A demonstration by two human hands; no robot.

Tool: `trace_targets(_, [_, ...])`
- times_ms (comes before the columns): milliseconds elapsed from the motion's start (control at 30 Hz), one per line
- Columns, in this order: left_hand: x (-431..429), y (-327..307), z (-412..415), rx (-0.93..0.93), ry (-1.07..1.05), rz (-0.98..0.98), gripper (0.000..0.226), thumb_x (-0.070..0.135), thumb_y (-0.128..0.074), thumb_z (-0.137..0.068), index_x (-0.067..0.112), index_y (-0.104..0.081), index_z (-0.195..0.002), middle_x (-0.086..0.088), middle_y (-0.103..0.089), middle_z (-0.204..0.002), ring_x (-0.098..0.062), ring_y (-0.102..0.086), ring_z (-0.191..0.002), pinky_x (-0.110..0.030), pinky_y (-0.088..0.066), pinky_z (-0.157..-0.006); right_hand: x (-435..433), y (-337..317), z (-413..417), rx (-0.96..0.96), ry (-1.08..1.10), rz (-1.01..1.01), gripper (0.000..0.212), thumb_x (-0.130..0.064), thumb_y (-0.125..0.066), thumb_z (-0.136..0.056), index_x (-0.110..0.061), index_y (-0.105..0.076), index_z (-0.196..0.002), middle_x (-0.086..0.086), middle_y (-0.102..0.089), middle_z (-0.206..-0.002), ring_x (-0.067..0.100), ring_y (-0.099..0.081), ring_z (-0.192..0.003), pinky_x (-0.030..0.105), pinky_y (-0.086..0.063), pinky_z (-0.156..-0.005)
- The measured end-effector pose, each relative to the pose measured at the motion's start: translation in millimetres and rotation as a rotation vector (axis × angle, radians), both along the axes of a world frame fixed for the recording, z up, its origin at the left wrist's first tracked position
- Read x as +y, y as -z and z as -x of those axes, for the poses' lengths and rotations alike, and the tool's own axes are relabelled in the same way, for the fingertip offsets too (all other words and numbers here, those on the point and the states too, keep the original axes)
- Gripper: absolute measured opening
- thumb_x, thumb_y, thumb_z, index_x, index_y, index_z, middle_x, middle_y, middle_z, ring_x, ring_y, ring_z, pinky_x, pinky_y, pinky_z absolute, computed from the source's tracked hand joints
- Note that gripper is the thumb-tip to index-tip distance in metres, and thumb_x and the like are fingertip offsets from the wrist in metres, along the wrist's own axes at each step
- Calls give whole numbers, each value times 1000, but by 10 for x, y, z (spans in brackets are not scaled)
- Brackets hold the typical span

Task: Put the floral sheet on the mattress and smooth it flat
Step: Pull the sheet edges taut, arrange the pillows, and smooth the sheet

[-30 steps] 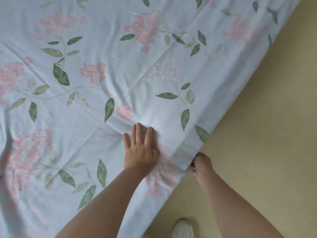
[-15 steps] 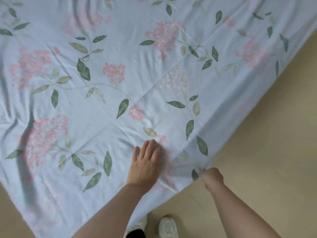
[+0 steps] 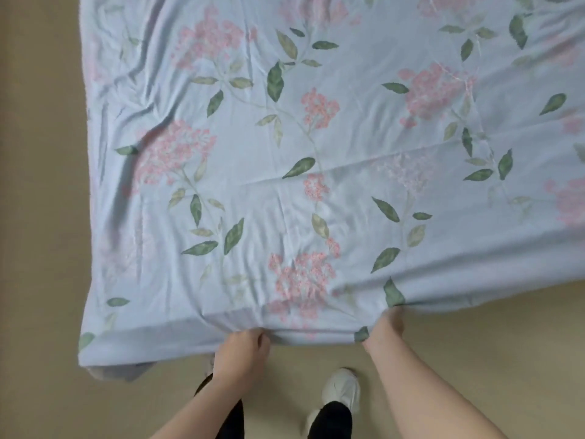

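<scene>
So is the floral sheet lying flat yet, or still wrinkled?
Spread out but still wrinkled: the floral sheet shows creases at its left side, and both hands grip its near edge.

Pale blue floral sheet [image 3: 316,160] (pink blossoms, green leaves) lies spread out, lightly creased, near edge draped.

Soft, even, dim light — faint shadows in the sheet [image 3: 316,147] wrinkles, slight blur, wide-angle bending at edges.
</scene>
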State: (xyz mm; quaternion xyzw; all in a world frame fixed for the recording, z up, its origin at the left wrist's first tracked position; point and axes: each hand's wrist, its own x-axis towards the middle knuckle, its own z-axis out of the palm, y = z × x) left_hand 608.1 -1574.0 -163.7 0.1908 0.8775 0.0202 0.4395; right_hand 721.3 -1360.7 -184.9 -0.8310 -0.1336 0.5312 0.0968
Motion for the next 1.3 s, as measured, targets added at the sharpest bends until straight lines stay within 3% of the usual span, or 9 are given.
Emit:
trace_targets(133, [220,80,-448,-389,-1219,-30,53,49,-46,-93,8,-50,-126,-14,-54,-129,-29,-55,-107,-43,-45,-97,-149,9,-178,-116,-316,-103,61,-53,-39,-93,-2,-58,-120,17,-59,-119,35,-57,-103,37,-45,-83])
trace_targets(267, [200,230,-490,-331,-2095,-607,52,48,-50,-92,15,-49,-133,-4,-59,-127,-25,-61,-103,-40,-52,-83,-336,72,-464,-52,-527,-134,51,-46,-43,-97,1,-60,-105,14,-62,-101,31,-59,-85,34,-45,-71])
trace_targets(433, [7,369,-475,150,-1825,-413,48,39,-44,-97,0,-57,-120,-8,-60,-113,-31,-59,-103,-36,-47,-85,-326,283,-645,-8,-677,-143,45,-46,-42,-97,-4,-53,-85,9,-49,-68,22,-41,-52,29,-34,-49])
trace_targets(600, [-185,519,-656,110,-1745,-345,41,39,-41,-99,2,-58,-102,-19,-62,-107,-32,-59,-85,-40,-51,-78,-415,350,-733,-14,-750,-176,43,-41,-40,-99,-1,-54,-95,9,-52,-73,24,-46,-59,28,-37,-51])
trace_targets(833, [-139,534,-688,210,-1693,-248,52,37,-36,-101,-8,-61,-104,-26,-63,-107,-40,-59,-99,-35,-42,-77,-389,436,-780,-50,-824,-182,45,-39,-37,-101,1,-53,-87,9,-49,-64,23,-45,-52,28,-34,-48])
trace_targets(967, [-74,599,-604,94,-1835,-315,41,37,-44,-97,2,-58,-113,-15,-61,-106,-34,-61,-91,-40,-52,-78,-343,440,-744,-2,-771,-96,42,-39,-43,-99,0,-56,-94,9,-54,-71,23,-48,-55,28,-38,-50])
trace_targets(1067, [142,596,-708,-179,-1848,-513,24,17,-48,-95,8,-50,-117,-16,-57,-118,-27,-60,-98,-42,-53,-79,-150,416,-717,182,-575,78,25,-32,-53,-96,-12,-56,-110,13,-63,-107,24,-60,-82,33,-47,-64])
trace_targets(1167, [521,558,-1004,-473,-1709,-585,45,17,-52,-95,14,-37,-138,-8,-54,-129,-19,-56,-112,-41,-50,-84,259,245,-790,256,-422,109,44,-38,-54,-95,-23,-43,-135,9,-47,-140,29,-51,-121,47,-45,-89])
trace_targets(1300, [1197,485,-1285,-704,-1528,-599,69,32,-63,-90,19,-25,-147,0,-41,-142,-17,-49,-117,-43,-48,-93,1098,89,-946,259,-296,-22,61,-49,-57,-88,-26,-36,-141,9,-37,-149,33,-45,-128,55,-42,-91])
